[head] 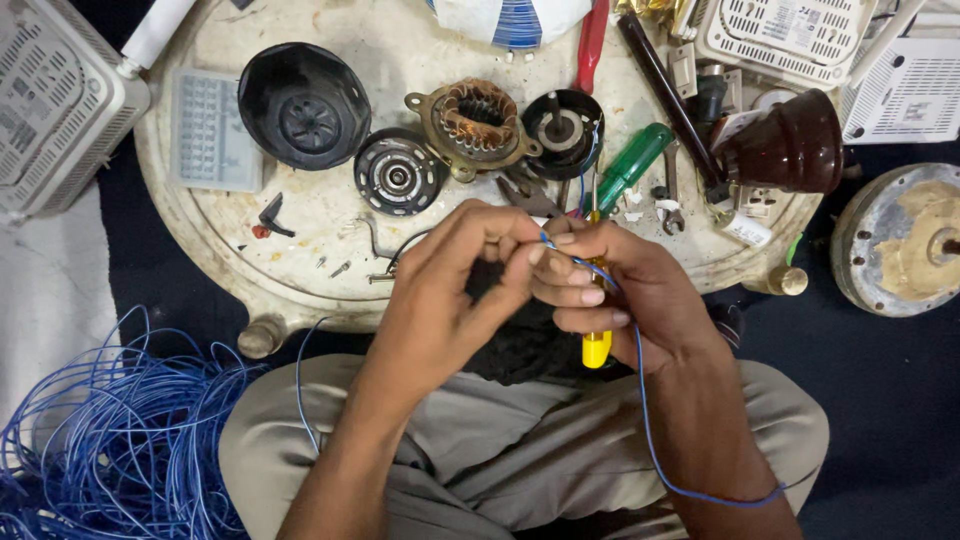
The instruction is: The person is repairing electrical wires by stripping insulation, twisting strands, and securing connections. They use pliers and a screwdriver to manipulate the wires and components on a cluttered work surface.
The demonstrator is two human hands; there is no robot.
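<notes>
My left hand and my right hand meet over the near edge of a round white tray table. Both pinch a thin blue wire between the fingertips; it loops down past my right wrist. My right hand also grips a yellow-handled tool, its handle sticking out below the fingers. Beyond the hands lie motor parts: a copper-wound stator, a black round cover, a bearing plate and a rotor cup.
A tangled coil of blue wire lies at the lower left. A green-handled screwdriver, a spanner, a brown dome-shaped housing, white vented boxes and a round metal disc surround the work spot.
</notes>
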